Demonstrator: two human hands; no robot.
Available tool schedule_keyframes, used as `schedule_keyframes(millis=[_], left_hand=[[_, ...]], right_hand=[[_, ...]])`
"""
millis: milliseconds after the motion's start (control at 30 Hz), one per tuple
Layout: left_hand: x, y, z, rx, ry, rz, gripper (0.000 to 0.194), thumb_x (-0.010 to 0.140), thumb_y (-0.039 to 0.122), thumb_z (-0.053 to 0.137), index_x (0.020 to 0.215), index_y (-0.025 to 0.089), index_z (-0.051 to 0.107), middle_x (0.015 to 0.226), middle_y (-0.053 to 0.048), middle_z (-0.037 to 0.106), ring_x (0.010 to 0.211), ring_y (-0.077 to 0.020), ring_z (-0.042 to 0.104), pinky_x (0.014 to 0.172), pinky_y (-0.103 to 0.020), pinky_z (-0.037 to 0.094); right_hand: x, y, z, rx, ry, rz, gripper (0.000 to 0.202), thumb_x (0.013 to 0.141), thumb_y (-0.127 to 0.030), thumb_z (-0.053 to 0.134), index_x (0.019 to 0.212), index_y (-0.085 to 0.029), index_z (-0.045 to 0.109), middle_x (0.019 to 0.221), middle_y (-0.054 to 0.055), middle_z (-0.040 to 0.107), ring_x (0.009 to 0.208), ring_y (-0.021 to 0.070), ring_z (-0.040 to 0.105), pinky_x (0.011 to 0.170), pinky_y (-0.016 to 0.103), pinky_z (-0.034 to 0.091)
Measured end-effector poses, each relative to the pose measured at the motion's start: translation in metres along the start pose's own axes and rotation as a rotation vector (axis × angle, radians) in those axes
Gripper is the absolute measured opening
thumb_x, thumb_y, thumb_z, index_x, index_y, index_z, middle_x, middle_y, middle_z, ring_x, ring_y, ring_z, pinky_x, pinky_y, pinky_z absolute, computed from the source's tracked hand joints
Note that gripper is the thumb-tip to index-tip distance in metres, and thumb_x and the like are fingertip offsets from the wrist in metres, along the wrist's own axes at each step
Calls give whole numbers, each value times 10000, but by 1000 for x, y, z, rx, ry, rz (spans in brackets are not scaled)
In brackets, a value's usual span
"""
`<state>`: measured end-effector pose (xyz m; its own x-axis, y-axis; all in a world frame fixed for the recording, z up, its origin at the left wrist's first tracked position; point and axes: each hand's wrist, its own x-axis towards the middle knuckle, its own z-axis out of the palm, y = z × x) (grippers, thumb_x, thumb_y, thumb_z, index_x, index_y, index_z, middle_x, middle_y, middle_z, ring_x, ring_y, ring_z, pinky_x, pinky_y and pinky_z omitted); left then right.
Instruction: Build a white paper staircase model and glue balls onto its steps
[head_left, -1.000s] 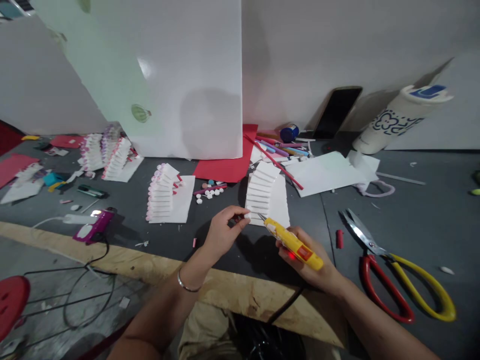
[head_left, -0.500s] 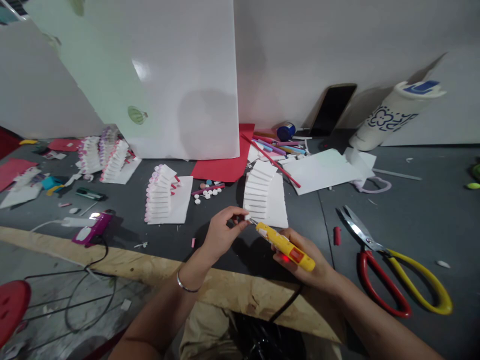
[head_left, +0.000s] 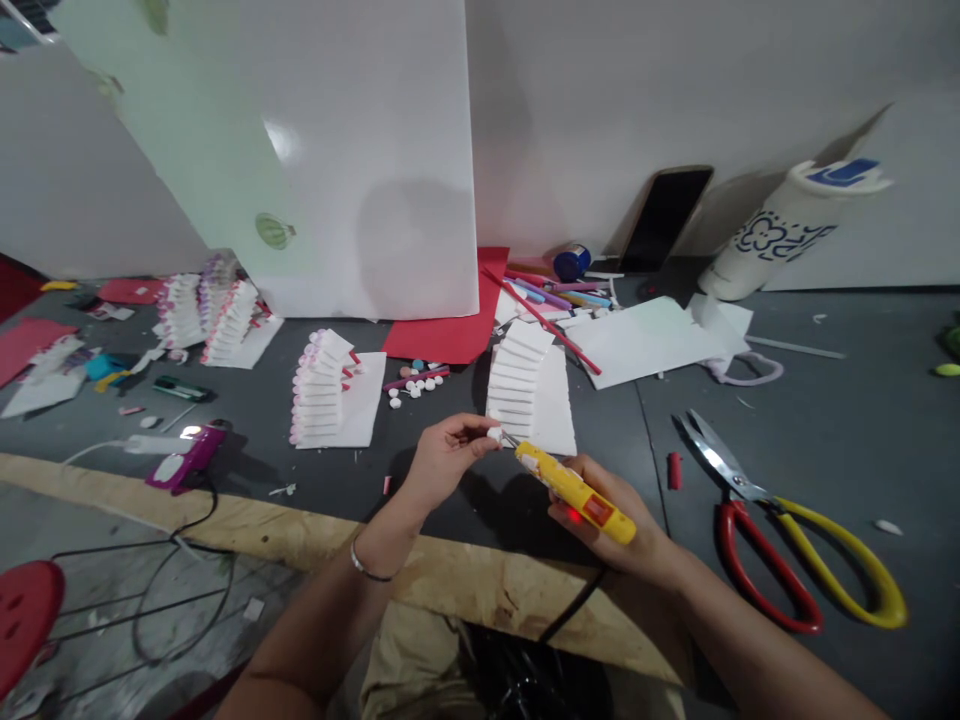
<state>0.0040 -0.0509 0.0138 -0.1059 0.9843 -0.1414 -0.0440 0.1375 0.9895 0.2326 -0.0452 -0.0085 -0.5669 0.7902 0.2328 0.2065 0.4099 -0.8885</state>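
My left hand [head_left: 444, 462] pinches a small white foam-like piece [head_left: 495, 434] between thumb and fingertips. Wrapped around a yellow glue gun [head_left: 574, 490] is my right hand [head_left: 611, 515]; the gun's thin metal nozzle points at the white piece, touching or very nearly so. A red light glows beside the grip. Just behind the hands lies a white card [head_left: 556, 400] bearing a stacked fan of white strips [head_left: 514, 385]. Further left, a similar card [head_left: 367, 400] carries strips with pink round ends [head_left: 315, 395]. Between the two cards sit several loose white discs [head_left: 415, 388].
Large scissors [head_left: 750, 495] with red and yellow handles lie at right. Behind them stand a tumbler [head_left: 787, 232] and a phone [head_left: 667, 220] leaning on the wall. Coloured sticks [head_left: 559, 295] and red paper [head_left: 442, 338] lie at the back. A purple power device [head_left: 184, 460] with cables sits left.
The glue gun and my right hand have shifted slightly right and down, the nozzle drawing back a little. My left hand still pinches the white piece, now showing more clearly.
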Motion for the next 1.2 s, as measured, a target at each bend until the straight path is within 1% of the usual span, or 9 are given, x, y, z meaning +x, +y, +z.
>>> schedule_keyframes(millis=[133,267,467,633,833,1000,1200], left_hand=[[-1,1,2,-37,-18,-28,272,684,321,808,893,158,749,767,-50,745,705,-148,669,636,-232,497],[0,1,2,-40,-8,-36,268,686,315,808,890,153,747,758,-53,748,692,-143,663,621,-228,486],[1,-2,1,-64,3,-42,279,673,327,818,877,151,745,741,-52,744,675,-137,656,602,-223,474],[0,-2,1,-91,-8,-51,283,652,329,835,851,151,743,724,-49,743,665,-133,655,594,-217,471],[0,-1,2,-83,-1,-57,292,651,344,836,843,147,740,718,-50,742,658,-137,654,589,-225,470],[1,-1,1,-117,4,-60,293,637,345,845,828,149,742,712,-45,736,657,-132,651,577,-217,459],[1,-1,1,-116,-20,-65,302,625,354,854,815,148,741,683,-39,731,624,-117,632,570,-211,454]], right_hand=[[0,1,0,-27,6,-28,200,869,-356,611,831,-251,445,694,-34,556,554,127,508,508,243,432],[2,-1,0,-49,-1,-49,198,868,-346,605,836,-252,434,681,-40,551,543,122,502,494,239,420],[2,-2,0,-65,-13,-21,220,858,-354,599,799,-265,408,651,-40,538,519,132,492,477,256,412],[3,-2,0,-79,7,3,227,851,-369,594,782,-266,404,643,-40,531,511,134,489,463,260,405],[4,-5,-1,-99,-2,-23,238,856,-372,585,764,-259,397,628,-47,530,508,124,481,469,247,400],[3,-3,-2,-121,-3,-16,227,870,-378,582,777,-254,416,630,-50,533,510,121,476,474,239,400],[4,-6,-2,-121,13,-17,218,876,-371,569,778,-254,413,642,-46,545,517,121,490,476,237,408]])
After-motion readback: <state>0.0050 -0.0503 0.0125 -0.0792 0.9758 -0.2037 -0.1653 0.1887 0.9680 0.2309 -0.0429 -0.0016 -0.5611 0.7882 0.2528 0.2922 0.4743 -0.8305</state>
